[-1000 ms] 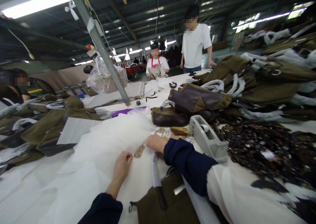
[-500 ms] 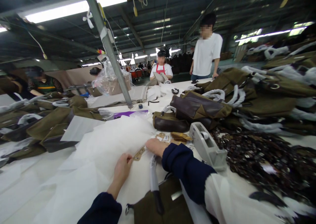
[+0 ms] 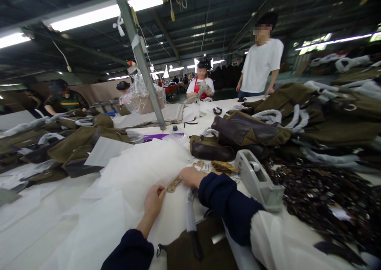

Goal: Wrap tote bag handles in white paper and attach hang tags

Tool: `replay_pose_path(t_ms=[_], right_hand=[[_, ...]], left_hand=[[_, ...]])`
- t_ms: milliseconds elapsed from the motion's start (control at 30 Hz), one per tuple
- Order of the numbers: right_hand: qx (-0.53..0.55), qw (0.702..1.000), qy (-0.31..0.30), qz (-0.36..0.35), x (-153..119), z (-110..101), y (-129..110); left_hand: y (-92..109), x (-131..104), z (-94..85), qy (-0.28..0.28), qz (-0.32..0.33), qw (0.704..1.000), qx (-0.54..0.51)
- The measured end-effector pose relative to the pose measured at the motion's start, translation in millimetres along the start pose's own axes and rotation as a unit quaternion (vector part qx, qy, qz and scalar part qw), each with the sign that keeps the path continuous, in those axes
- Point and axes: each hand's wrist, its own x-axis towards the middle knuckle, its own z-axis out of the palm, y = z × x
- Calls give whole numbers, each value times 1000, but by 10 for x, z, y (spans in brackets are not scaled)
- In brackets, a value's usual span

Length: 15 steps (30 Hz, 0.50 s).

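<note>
A small brown paper hang tag (image 3: 174, 185) lies between my hands, just above the white table. My left hand (image 3: 154, 200) pinches its near left end, thumb against fingertips. At the opposite end, my right hand (image 3: 191, 177) has its fingers closed on the tag; the back of the hand hides the fingertips. Below them is an olive bag (image 3: 208, 250) with a dark strap and a wrapped handle (image 3: 190, 212) pointing up toward my right hand. Several more tags (image 3: 202, 166) and a stack of brown tags (image 3: 224, 167) sit just beyond my right hand.
White tissue sheets (image 3: 139, 167) spread along the left. A grey tape dispenser (image 3: 258, 180) stands right of my forearm, beside a heap of dark straps (image 3: 324, 194). Olive bags (image 3: 336, 115) are piled at right and left. A metal post (image 3: 143, 64) rises ahead; co-workers are beyond.
The view has turned slightly left, so everything sits further right in the picture. Both hands keep their places at the hang tag. The co-worker in the red apron has shifted the item they handle.
</note>
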Motion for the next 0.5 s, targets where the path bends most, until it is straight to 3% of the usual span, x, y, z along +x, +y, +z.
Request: replay_pose_path(t_ms=[167, 267, 433, 500], right_hand=[[130, 991, 7, 40, -154, -179, 160], [236, 968, 16, 83, -224, -297, 263], [461, 880, 4, 116, -407, -604, 269], [536, 837, 19, 110, -524, -734, 158]], left_hand=[[122, -25, 44, 1, -5, 998, -66], [229, -31, 68, 0, -6, 994, -109], [532, -82, -29, 54, -6, 983, -178], [742, -139, -110, 43, -4, 975, -219]])
